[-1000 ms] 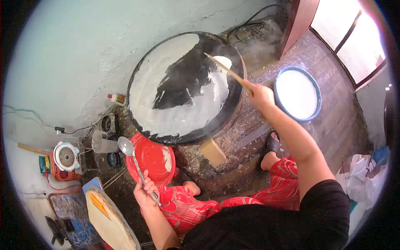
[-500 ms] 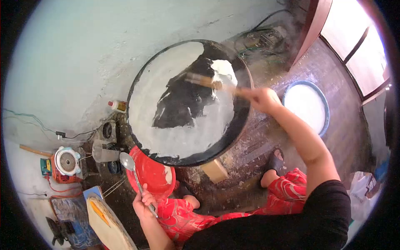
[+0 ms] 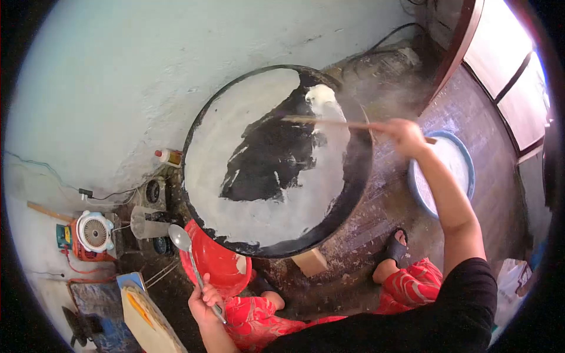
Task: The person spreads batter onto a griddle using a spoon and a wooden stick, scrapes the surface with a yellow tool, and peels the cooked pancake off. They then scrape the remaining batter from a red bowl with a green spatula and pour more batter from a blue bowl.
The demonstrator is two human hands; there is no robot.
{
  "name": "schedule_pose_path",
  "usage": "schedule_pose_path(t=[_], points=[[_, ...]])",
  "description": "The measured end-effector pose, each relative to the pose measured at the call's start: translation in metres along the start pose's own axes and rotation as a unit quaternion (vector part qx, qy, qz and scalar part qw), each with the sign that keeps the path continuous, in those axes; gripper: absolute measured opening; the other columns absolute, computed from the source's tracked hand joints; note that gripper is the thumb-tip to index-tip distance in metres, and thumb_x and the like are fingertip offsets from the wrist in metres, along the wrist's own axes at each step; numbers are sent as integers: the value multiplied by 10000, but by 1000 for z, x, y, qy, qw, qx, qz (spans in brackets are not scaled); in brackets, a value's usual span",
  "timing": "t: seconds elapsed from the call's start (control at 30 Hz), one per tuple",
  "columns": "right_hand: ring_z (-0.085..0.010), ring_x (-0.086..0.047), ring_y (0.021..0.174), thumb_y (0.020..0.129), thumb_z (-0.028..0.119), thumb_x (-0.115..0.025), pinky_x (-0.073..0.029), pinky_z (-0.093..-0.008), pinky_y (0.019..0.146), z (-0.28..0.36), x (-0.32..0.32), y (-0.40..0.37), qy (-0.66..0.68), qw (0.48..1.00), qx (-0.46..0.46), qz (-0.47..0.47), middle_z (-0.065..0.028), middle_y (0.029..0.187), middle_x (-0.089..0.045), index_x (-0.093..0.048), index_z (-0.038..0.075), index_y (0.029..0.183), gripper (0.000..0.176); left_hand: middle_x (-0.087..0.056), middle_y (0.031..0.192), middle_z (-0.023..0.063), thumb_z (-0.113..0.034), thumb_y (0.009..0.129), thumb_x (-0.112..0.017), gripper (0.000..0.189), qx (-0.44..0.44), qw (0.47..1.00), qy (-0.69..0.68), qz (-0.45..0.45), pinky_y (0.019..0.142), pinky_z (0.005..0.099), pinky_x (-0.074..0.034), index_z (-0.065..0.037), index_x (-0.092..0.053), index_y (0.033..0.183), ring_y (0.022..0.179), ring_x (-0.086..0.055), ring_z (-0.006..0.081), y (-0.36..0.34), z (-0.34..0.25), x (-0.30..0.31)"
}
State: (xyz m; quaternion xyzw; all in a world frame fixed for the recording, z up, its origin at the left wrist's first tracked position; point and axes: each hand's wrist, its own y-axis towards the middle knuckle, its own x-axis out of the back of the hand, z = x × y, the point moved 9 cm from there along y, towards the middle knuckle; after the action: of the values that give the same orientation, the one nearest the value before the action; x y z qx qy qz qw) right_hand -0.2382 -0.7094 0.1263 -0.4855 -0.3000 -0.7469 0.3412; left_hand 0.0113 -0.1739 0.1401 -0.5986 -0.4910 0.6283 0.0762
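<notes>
My right hand is closed around the handle of a wooden spatula, slightly blurred by motion. Its blade is over the large round black griddle, seen nearly edge-on. White batter lies in a broad, uneven ring on the griddle, with dark surface bare in the middle and a thicker white lump at the upper right. In my left hand is a long-handled metal spoon, its bowl upward over the rim of a red basin. That basin stands partly under the griddle's edge.
A blue-rimmed tub of white liquid stands on the floor at right. Left are a small fan, a plastic jug, a bottle and a stack of flat pale sheets. A wooden block sits below the griddle.
My right hand has moved right and slightly down in view, drawing the spatula with it and turning its blade edge-on. My left hand still holds the spoon. The whole view has shifted slightly.
</notes>
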Motion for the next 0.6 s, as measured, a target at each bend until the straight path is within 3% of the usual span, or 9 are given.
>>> schedule_pose_path(t=[0.13,0.2,0.3,0.37,0.5,0.57,0.6], points=[[-292,-560,813,746,50,-448,-461,-359,682,-7,22,38,-167,982,-87,-30,-110,856,-522,-464,275,1215,521,-451,662,46,-235,892,-374,379,-11,999,29,9,419,252,-362,67,-472,1099,481,-426,124,1,-2,-5],[-329,-555,839,790,59,-401,-457,-390,717,-1,-4,90,-103,989,-96,-54,-136,942,-499,-451,221,1218,460,-448,655,45,-233,890,-380,376,-11,1000,26,-2,412,250,-359,65,-473,1100,477,-425,121,4,-2,-5],[-292,-582,868,825,97,-402,-473,-388,736,42,-20,135,-114,988,-98,-35,-144,963,-541,-421,271,1230,441,-445,643,42,-231,888,-388,371,-16,999,19,-20,396,244,-351,61,-472,1102,467,-421,113,2,3,-7],[-302,-581,875,809,90,-409,-469,-396,737,38,-22,140,9,988,-129,-79,-167,953,-580,-440,200,1216,423,-444,639,40,-231,887,-391,371,-16,999,15,-26,388,241,-347,59,-470,1103,462,-419,108,2,2,-4],[-334,-570,882,803,69,-389,-445,-401,763,43,6,67,42,975,-209,-54,-195,906,-602,-519,93,1125,348,-450,646,35,-229,883,-404,366,-15,999,39,-7,381,229,-335,57,-462,1105,458,-416,96,1,-3,-2],[-335,-574,900,810,86,-408,-448,-382,764,41,-16,49,299,933,-201,-5,-198,914,-602,-567,67,1060,297,-451,647,34,-228,883,-406,364,-9,999,39,-10,380,227,-332,56,-461,1105,456,-415,94,-4,-2,1],[-335,-574,900,810,86,-408,-448,-382,764,36,-22,45,297,934,-201,-7,-198,914,-602,-567,67,1060,297,-451,647,37,-226,885,-405,362,-13,999,42,-4,380,226,-330,56,-461,1105,456,-415,96,-4,-4,1]])
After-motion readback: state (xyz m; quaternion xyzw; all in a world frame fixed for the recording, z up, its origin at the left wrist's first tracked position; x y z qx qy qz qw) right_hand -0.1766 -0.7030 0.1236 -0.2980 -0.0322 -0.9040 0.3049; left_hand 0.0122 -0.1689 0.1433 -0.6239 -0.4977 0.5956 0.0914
